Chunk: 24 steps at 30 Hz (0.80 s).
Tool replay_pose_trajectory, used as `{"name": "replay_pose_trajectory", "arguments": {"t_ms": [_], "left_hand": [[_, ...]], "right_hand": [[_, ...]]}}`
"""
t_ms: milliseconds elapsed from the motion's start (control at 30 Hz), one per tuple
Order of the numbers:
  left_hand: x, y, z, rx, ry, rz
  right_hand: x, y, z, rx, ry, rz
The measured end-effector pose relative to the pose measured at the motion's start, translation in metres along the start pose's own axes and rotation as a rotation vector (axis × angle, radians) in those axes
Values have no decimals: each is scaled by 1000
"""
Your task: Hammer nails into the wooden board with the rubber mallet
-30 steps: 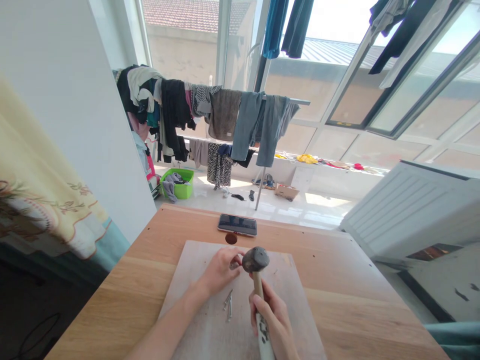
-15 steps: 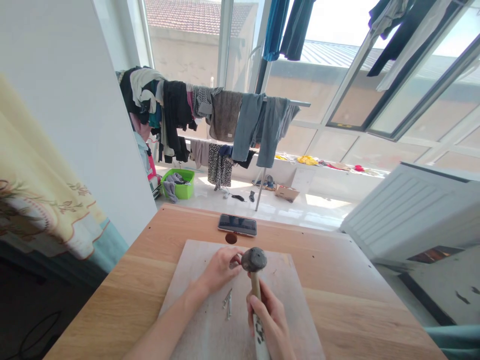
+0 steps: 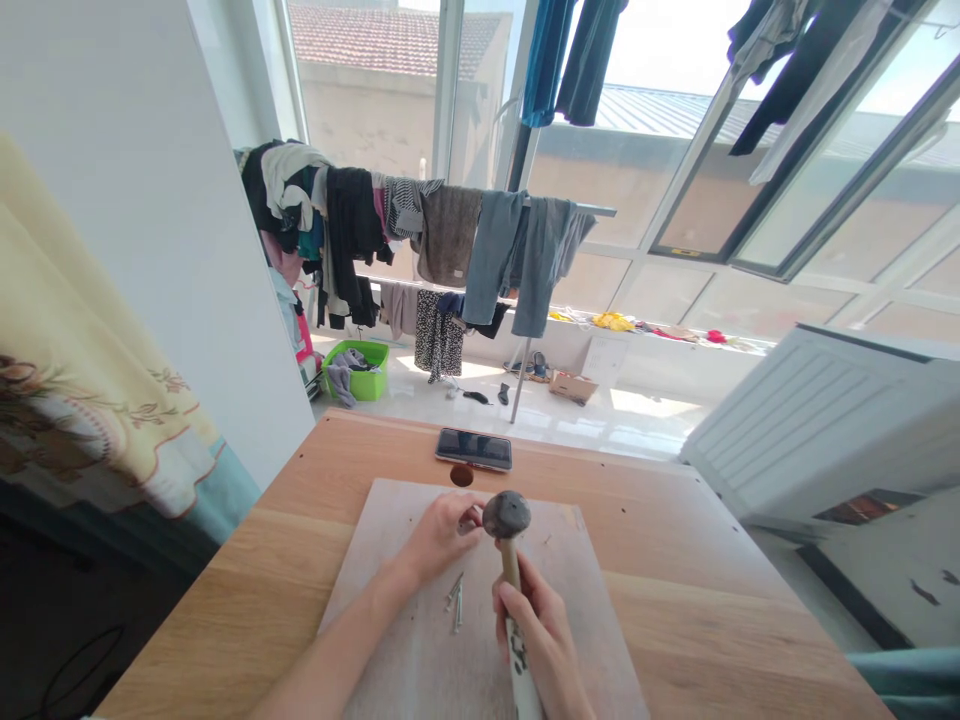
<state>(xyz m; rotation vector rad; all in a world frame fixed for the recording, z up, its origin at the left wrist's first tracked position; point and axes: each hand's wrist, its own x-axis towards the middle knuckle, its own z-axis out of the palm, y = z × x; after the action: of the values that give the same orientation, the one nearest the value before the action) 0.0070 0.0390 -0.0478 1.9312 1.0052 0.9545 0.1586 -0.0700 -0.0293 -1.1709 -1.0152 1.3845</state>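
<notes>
My right hand (image 3: 536, 620) is wrapped round the pale handle of a mallet (image 3: 507, 514), whose dark round head is raised in front of my left hand's fingertips. My left hand (image 3: 448, 535) is over the board with its fingers curled and the tips drawn together; the mallet head partly covers them, and whatever they pinch is hidden. Several loose screws or nails (image 3: 456, 603) lie on the pale board (image 3: 405, 640) between my two wrists. The board lies flat on the wooden table (image 3: 675, 610).
A phone (image 3: 474, 450) lies beyond the board, beside a round hole (image 3: 461, 476) in the tabletop. Past the table's far edge are a clothes rack (image 3: 517, 215) hung with laundry and a green basket (image 3: 369, 385). A curtain (image 3: 127, 360) hangs at the left.
The mallet head has shifted very slightly up and left. My left hand stays practically where it was, and the small screws or nails have not moved.
</notes>
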Motion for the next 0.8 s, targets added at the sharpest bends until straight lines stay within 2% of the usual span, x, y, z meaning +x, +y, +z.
{"name": "replay_pose_trajectory", "arguments": {"t_ms": [333, 467, 533, 600, 733, 800], "left_hand": [[2, 1, 1, -5, -24, 6], [-8, 9, -15, 212, -30, 47], [-21, 15, -27, 373, -81, 100], [-37, 24, -37, 500, -184, 189], [-66, 42, -44, 597, -361, 391], [-72, 50, -43, 633, -405, 441]], "right_hand": [[0, -4, 0, -33, 24, -26], [-2, -5, -6, -39, 37, -45], [-5, -4, -13, -29, 26, -36], [-9, -1, -22, -10, -9, 8], [-28, 11, -42, -75, -76, 227], [-40, 20, -49, -157, -37, 295]]}}
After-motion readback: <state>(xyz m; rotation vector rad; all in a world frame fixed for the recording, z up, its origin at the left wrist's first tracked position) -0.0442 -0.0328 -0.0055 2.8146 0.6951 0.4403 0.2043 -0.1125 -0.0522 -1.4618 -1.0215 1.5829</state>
